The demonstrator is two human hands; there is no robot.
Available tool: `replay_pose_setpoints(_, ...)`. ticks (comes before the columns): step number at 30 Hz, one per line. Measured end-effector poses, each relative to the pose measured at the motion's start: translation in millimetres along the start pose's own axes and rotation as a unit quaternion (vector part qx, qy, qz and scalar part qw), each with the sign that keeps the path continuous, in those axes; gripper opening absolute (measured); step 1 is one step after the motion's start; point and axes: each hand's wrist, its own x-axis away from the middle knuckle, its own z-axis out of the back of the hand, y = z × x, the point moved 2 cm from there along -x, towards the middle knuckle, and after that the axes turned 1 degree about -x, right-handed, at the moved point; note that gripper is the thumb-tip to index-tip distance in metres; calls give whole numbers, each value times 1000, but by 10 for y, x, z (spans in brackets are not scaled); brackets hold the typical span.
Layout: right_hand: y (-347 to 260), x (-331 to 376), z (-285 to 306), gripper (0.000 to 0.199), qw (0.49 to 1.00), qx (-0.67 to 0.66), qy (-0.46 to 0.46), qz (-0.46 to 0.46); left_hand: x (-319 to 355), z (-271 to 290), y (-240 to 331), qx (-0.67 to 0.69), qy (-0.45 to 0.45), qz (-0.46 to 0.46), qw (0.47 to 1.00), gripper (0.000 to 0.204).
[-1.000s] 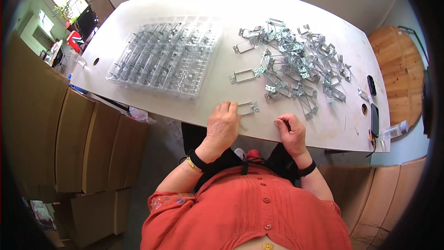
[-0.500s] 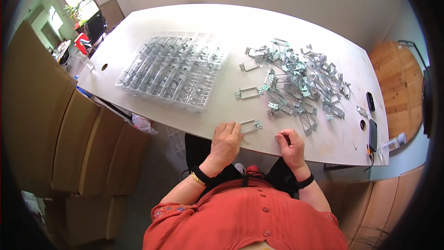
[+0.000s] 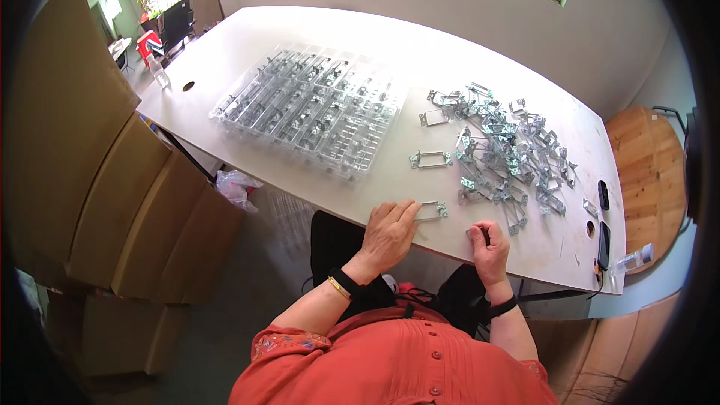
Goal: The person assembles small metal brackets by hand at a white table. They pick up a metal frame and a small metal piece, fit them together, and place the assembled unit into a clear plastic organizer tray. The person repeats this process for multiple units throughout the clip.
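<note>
Head view: near the lower middle of the frame, at the near edge of the white tabletop [image 3: 247, 45], the left hand [image 3: 388, 231] lies flat, its fingers [image 3: 409, 210] stretched out and resting on the end of 1 small metal bracket [image 3: 433, 211]. They press on it rather than close around it. The right hand [image 3: 489, 247], a little to the right, is curled into a loose fist; something small may sit between its fingers, but I cannot tell what.

At centre right lies a big loose heap of brackets [image 3: 510, 157], tangled, with 2 single ones apart at its left side. In the upper middle, clear plastic trays [image 3: 311, 109] hold rows of metal parts, and most slots look filled, though glare hides detail.

Judging from this, a good share of the parts is already set in the trays, while the heap is still large, so much sorting looks left. The bracket under the left hand seems the piece in hand.
</note>
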Motion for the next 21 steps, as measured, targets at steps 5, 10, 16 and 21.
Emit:
replay_pose_setpoints(5,53,0,-22,12,1000,21,7,15,27,76,-3,27,-17,-5,999,56)
replay_pose_setpoints(10,104,6,-30,9,1000,8,8,14,39,149,-33,44,-48,-24,998,68)
replay_pose_setpoints(16,-14,-20,-43,11,1000,9,10,28,54,240,-73,57,-66,-46,995,67)
replay_pose_setpoints(21,-21,7,-71,10,997,-9,33,71,52,241,-69,60,-72,-53,994,63)
